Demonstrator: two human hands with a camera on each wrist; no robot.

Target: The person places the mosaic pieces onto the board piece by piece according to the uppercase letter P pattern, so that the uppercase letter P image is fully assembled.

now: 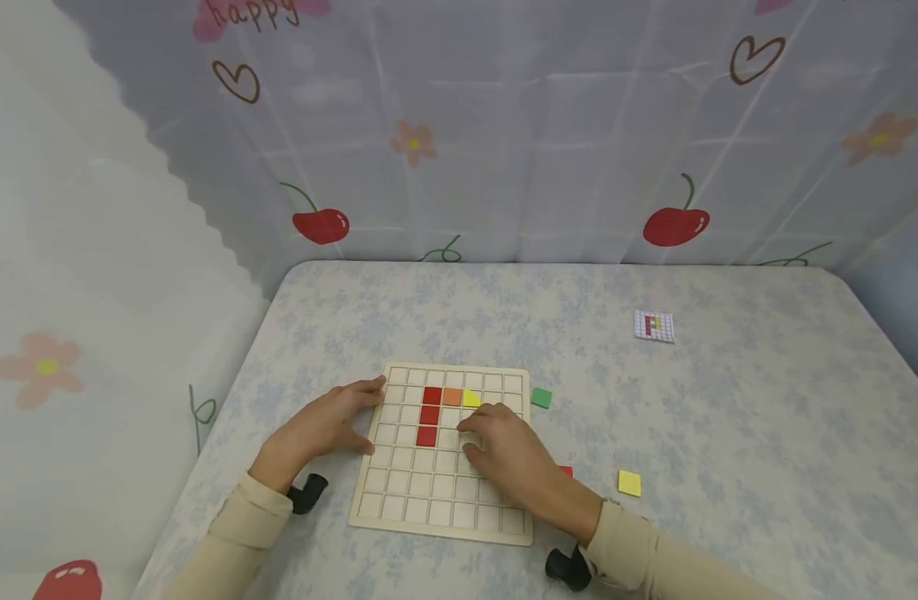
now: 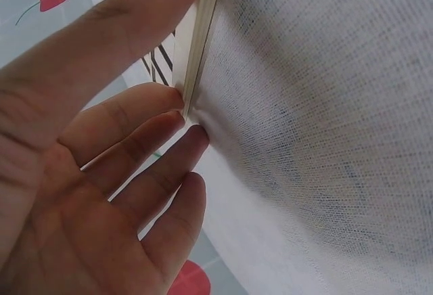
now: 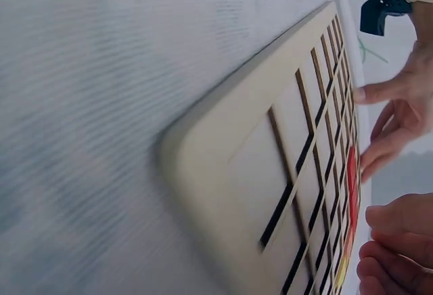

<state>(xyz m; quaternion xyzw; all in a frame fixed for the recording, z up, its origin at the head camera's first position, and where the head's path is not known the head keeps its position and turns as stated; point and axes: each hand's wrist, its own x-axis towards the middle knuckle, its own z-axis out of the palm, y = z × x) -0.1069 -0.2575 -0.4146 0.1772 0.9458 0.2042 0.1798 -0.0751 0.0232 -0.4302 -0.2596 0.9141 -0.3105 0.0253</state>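
Note:
A pale wooden grid board (image 1: 399, 483) lies on the table. Three red tiles (image 1: 429, 415) form a column in its cells, with an orange tile (image 1: 453, 397) and a yellow tile (image 1: 470, 398) extending right from the top one. My left hand (image 1: 320, 429) touches the board's left edge, thumb and fingers spread; the left wrist view shows its fingertips against the rim (image 2: 196, 44). Over the board's middle, just below the yellow tile, is my right hand (image 1: 511, 458). Its thumb and forefinger are apart, and no tile shows between them.
Right of the board lie a green tile (image 1: 541, 397) and a loose yellow tile (image 1: 629, 483). A red tile (image 1: 566, 472) is partly hidden by the right wrist. Farther back sits a small card (image 1: 654, 326) printed with a coloured grid.

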